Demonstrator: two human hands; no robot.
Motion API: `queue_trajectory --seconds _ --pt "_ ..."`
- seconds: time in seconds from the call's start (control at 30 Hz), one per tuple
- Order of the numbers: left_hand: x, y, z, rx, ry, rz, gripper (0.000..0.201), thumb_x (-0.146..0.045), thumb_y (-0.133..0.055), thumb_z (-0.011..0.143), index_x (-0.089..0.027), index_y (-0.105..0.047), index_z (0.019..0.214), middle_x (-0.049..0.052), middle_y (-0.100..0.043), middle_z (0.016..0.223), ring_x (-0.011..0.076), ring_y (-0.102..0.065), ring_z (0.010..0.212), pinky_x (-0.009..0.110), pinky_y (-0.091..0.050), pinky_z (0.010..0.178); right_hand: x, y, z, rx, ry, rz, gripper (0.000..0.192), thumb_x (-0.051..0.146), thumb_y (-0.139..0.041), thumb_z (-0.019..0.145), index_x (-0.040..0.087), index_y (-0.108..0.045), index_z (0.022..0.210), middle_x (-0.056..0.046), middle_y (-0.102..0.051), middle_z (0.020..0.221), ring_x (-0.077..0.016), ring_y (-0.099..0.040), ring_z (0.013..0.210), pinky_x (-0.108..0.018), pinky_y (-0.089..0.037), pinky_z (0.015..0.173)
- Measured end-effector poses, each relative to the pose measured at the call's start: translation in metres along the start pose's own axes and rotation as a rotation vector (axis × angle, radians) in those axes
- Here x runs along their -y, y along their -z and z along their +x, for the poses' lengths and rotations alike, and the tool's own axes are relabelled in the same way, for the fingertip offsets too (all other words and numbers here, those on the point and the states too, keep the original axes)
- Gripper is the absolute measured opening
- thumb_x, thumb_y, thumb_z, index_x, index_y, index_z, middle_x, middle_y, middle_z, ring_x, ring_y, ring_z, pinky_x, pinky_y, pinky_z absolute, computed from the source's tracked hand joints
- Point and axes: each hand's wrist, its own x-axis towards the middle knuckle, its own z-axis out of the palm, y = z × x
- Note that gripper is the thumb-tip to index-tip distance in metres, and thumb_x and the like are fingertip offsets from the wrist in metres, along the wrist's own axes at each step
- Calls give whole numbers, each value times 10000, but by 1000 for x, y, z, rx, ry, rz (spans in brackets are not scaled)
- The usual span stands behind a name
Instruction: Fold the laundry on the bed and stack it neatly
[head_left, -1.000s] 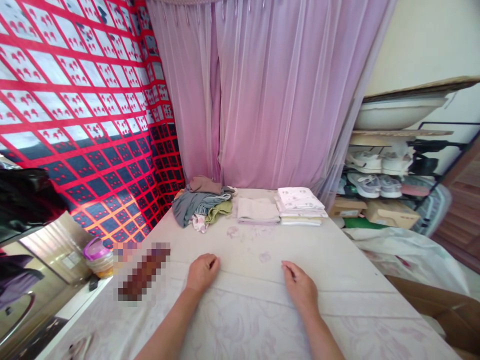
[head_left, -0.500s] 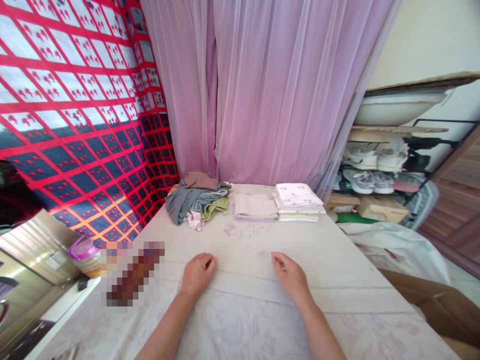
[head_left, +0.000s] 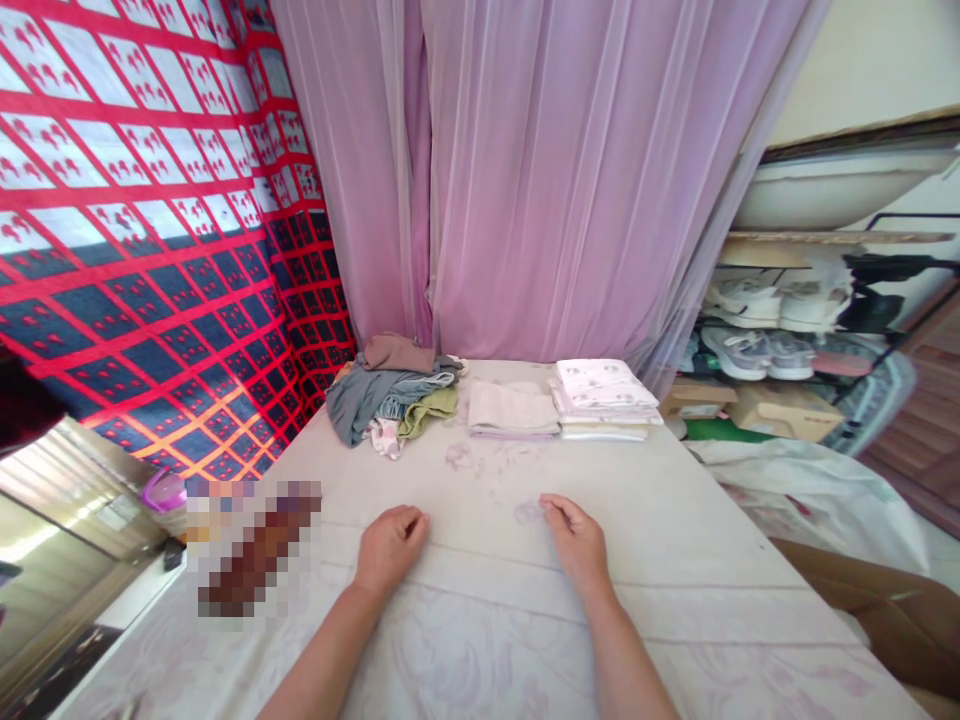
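My left hand (head_left: 391,540) rests on the patterned tablecloth (head_left: 480,630) with its fingers curled into a loose fist. Opposite it, my right hand (head_left: 576,535) lies on its side on the cloth, fingers curled in too. Nothing shows in either hand, and a wide gap of cloth separates them. Beyond the left hand sits a crumpled heap of clothes (head_left: 394,390) in grey, brown and green. A folded beige cloth (head_left: 513,408) lies farther back between the hands. Beside it stands a stack of folded white printed cloths (head_left: 606,390).
A purple curtain (head_left: 555,180) hangs behind the table, and a red checked cloth (head_left: 172,260) on the left. A blurred-out object (head_left: 255,560) lies near the left edge. At right are a shoe rack (head_left: 765,340), a white plastic bag (head_left: 817,500) and a brown box (head_left: 885,610).
The view has shifted slightly, so the rack at right appears farther right. Both hands keep the same curled pose on the table; the cloths have not moved.
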Motion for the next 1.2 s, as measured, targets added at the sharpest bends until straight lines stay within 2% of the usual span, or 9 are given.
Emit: queue_trajectory --seconds 0.17,0.3,0.5,0.6,0.7,0.9,0.97,1.1,1.2 --pt "-7 3 10 70 147 108 343 -385 -386 900 -210 -549 654 -3 -627 676 144 -556 656 249 -236 545 5 1 3 -66 -157 213 480 541 -562 686 146 -718 910 -122 -739 910 -230 -678 754 -325 -530 647" --pt "-7 0 9 21 141 140 352 -395 -369 914 -210 -551 677 -3 -647 710 146 -570 676 249 -230 548 10 5 3 -84 -235 358 472 540 -640 638 145 -720 884 -131 -736 910 -204 -662 720 -265 -483 532" --pt "-6 -2 6 18 119 154 349 -390 -365 920 -212 -550 683 -8 -650 724 133 -555 675 242 -234 560 0 25 11 -89 -353 815 342 391 -762 601 188 -708 872 -65 -732 876 -149 -642 707 -244 -502 568" --pt "-6 -1 7 16 114 156 344 -384 -369 919 -216 -555 684 -9 -650 727 133 -552 674 241 -234 564 -6 38 17 -81 -430 1070 227 300 -733 645 222 -695 854 -9 -718 842 -119 -643 713 -234 -527 610" --pt "-6 -1 7 3 112 148 342 -387 -376 915 -214 -565 689 -6 -653 735 137 -559 689 242 -235 564 -8 45 20 -112 -484 1219 177 236 -685 682 231 -685 859 10 -709 835 -108 -648 728 -220 -532 606" --pt "-6 -1 6 7 121 141 358 -397 -361 914 -214 -568 687 -3 -651 722 142 -568 683 246 -242 552 -6 44 20 -105 -496 1260 187 222 -664 700 229 -680 885 14 -707 850 -102 -655 755 -207 -532 610" --pt "-5 3 12 57 146 120 361 -410 -364 908 -220 -585 695 -1 -656 717 151 -580 684 245 -255 542 -6 44 19 -96 -494 1251 183 221 -664 702 230 -681 884 15 -708 848 -99 -656 748 -205 -533 610" --pt "6 21 43 197 126 55 350 -400 -391 891 -222 -641 723 -7 -668 700 148 -606 680 226 -319 531 -5 44 19 -102 -519 1267 167 210 -668 697 225 -686 862 14 -711 829 -97 -659 728 -199 -535 599" --pt "20 45 78 135 121 85 316 -378 -405 886 -234 -685 856 3 -704 818 163 -633 771 226 -386 591 -1 44 20 -111 -540 1280 184 198 -677 679 221 -689 862 15 -714 819 -99 -658 714 -197 -535 587"
